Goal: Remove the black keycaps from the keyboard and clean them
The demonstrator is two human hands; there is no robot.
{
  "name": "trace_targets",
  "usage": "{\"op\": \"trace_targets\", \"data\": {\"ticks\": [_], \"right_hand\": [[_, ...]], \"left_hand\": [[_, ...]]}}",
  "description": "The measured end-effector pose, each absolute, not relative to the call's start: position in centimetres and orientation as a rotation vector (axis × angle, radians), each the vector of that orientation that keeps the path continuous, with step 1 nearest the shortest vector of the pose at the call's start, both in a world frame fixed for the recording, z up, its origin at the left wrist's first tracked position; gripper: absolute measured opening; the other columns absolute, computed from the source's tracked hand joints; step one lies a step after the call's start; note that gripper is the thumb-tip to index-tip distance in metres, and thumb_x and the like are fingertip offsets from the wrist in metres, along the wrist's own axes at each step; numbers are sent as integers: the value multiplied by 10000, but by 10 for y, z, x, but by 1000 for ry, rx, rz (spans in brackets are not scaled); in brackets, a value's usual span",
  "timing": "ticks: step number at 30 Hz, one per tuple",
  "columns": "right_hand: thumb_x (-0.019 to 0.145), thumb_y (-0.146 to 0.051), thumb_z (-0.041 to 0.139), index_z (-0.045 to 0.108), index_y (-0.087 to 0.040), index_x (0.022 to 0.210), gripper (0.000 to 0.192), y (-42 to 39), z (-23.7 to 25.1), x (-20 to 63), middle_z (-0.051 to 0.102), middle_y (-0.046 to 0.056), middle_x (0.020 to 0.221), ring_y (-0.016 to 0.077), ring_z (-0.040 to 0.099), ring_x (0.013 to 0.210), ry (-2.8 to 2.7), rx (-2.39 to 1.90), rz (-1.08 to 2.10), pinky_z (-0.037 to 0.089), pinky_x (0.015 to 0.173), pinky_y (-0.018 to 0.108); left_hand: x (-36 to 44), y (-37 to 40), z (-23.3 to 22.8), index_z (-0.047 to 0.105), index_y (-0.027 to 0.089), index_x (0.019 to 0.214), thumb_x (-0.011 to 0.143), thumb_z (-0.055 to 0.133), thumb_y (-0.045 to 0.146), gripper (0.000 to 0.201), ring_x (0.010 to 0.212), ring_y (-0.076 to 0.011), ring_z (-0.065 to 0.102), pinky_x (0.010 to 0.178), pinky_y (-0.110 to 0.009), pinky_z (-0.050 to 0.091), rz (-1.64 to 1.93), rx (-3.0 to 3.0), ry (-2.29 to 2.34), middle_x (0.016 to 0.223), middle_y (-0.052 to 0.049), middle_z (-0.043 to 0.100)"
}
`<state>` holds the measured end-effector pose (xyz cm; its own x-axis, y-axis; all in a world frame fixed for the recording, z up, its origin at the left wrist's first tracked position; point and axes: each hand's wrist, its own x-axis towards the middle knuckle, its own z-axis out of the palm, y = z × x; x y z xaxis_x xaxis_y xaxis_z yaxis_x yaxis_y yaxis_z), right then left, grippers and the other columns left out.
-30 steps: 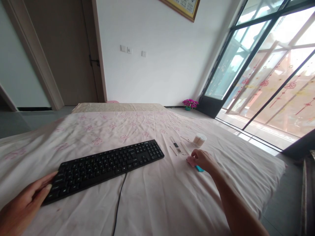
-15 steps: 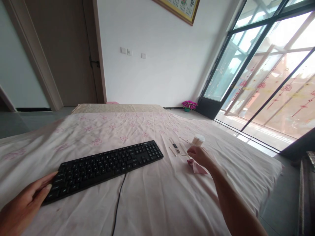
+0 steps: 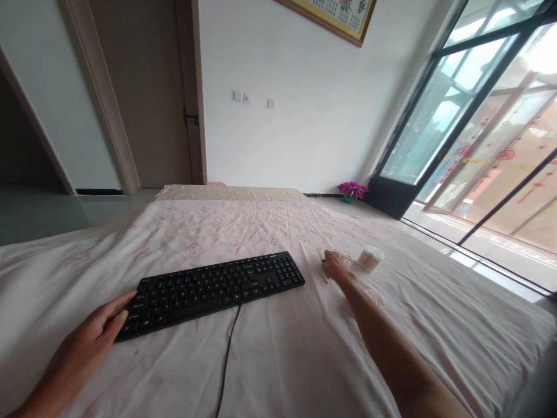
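Note:
A black keyboard (image 3: 217, 290) lies at a slant on the pink-white cloth. My left hand (image 3: 98, 325) grips its left end, thumb at the near edge and fingers at the far corner. To the right of the keyboard, my right hand (image 3: 337, 265) is closed low over the cloth, where small slim tools lie. A bit of a dark and pale tool shows at its fingertips, but the hand covers most of it. Just right of that hand a clear round tub of cotton swabs (image 3: 371, 259) leans on the cloth. A pink rag is mostly hidden behind my right forearm.
The keyboard's cable (image 3: 228, 360) runs toward me over the wrinkled flowered cloth (image 3: 296, 348). Beyond the covered surface are a potted purple flower (image 3: 351, 190), a white wall, a brown door (image 3: 143, 93) and a glass door at the right.
The view has turned left, shifting the scene rightward. My right hand has moved left and away from me, from beside the pink rag to the slim tools. My left hand keeps the keyboard's end.

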<state>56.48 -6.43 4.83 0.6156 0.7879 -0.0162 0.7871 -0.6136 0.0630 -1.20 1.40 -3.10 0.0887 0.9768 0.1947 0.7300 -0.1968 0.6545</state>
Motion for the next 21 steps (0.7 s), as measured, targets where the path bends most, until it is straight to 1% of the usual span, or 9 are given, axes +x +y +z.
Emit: {"op": "trace_targets", "data": {"ticks": [3, 6, 12, 15, 18, 21], "right_hand": [[772, -162, 535, 658, -131, 1056, 311, -57, 46, 564, 641, 199, 1093, 295, 628, 984, 1385, 2712, -6, 467, 748, 344], [748, -166, 558, 665, -102, 1028, 307, -51, 45, 565, 649, 209, 1055, 293, 634, 965, 1423, 2671, -44, 464, 734, 325], [693, -155, 570, 682, -89, 977, 313, -45, 50, 566, 660, 215, 1013, 293, 631, 944, 1442, 2685, -45, 449, 724, 323], [738, -226, 531, 687, -121, 974, 302, -46, 59, 559, 665, 196, 1015, 294, 630, 913, 1432, 2729, -14, 435, 686, 320], [804, -308, 463, 682, -163, 979, 315, -46, 66, 540, 687, 142, 943, 254, 626, 865, 1596, 2829, -54, 416, 660, 286], [846, -295, 395, 683, -179, 929, 322, -45, 67, 511, 696, 91, 878, 195, 623, 795, 1948, 2852, -206, 418, 648, 249]], "left_hand": [[-11, 12, -28, 538, 318, 1211, 833, 407, 453, 422, 1165, -219, 562, 997, -383, 455, 931, 2003, 1631, 1256, 55, 611], [-10, 12, -27, 525, 245, 1255, 846, 400, 424, 464, 1184, -219, 546, 1020, -361, 430, 945, 2026, 1572, 1284, 0, 593], [-7, 10, -23, 525, 213, 1262, 859, 396, 388, 458, 1158, -201, 565, 990, -323, 452, 969, 1986, 1557, 1273, -32, 596], [-6, 10, -24, 527, 212, 1260, 857, 405, 382, 454, 1153, -206, 569, 999, -329, 444, 988, 1969, 1536, 1266, -37, 600], [-6, 10, -24, 527, 209, 1259, 854, 410, 373, 452, 1148, -209, 571, 1005, -341, 440, 1000, 1948, 1531, 1265, -44, 599], [-3, 8, -20, 529, 199, 1256, 853, 407, 355, 449, 1156, -204, 566, 1016, -346, 431, 1005, 1944, 1523, 1271, -48, 596]]}}
